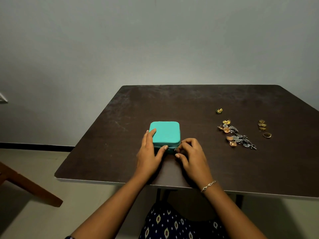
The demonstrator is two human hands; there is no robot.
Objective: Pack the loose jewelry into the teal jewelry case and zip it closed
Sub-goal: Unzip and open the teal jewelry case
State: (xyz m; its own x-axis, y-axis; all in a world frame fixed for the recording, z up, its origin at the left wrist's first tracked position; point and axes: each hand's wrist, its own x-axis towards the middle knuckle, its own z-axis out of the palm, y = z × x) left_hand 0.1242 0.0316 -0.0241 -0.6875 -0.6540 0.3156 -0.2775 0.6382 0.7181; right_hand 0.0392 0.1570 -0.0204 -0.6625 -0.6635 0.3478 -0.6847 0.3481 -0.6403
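table (189,104) carries everything. teal jewelry case (166,133) sits shut, lid flat, near the front edge and left of the table's middle. nothing looks packed, so my read: step in hand is unzipping, task barely begun. to do it well: weight on the lid so the case can't skid or spin, drag along the zip line rather than upward, ease round each corner, run the zip fully so the lid folds right back. left hand (149,152) is flat and relaxed on the case, fingers straight over the lid's left edge, thumb laid along the front wall: bracing, not gripping. that thumb will likely need to move off the front wall if the zip runs that way. right hand (191,154) is curled tight at the case's front right corner, fingertips pinched together there. the load lies well apart from the case, toward the right edge: tangled cluster of chain and earrings (240,137) nearest the case, probably lifts as a clump and may snag; stacked gold rings (262,125) and single ring (267,135) closer to the right edge; small stud (219,110) alone, further back. smallest: zipper pull (175,149), which the right hand appears to pinch, though contact is too small to be certain
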